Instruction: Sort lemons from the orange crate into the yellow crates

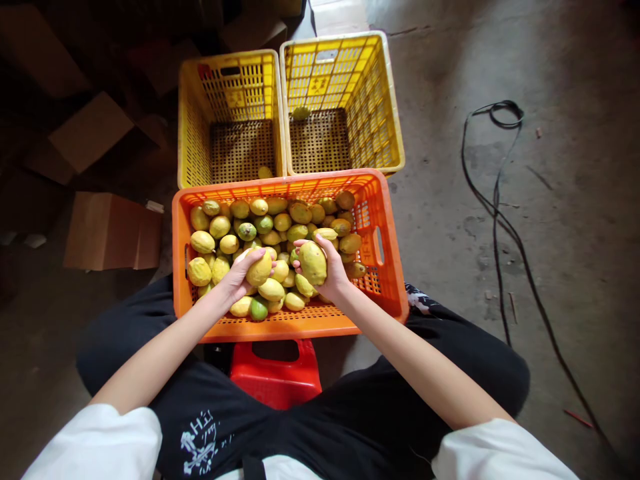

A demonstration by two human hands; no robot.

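Note:
My left hand [244,272] is closed round a yellow lemon [259,269], held just above the heap of fruit. Opposite it, my right hand [331,268] grips a larger yellow-green lemon [313,263] with dark specks. Both hands are over an orange crate [300,328], whose slatted sides stand between my knees. Many lemons lie in it, mostly yellow, a few green, such as the green one [259,308] near the front wall. The fingertips under each held lemon are partly hidden.
Two yellow crates stand behind the orange one; the left crate [183,127] holds a lemon [265,173], the right crate [395,127] a greenish fruit [301,114]. A red stool [275,383] is below. Cardboard boxes [113,230] lie left, a black cable [523,260] on the right floor.

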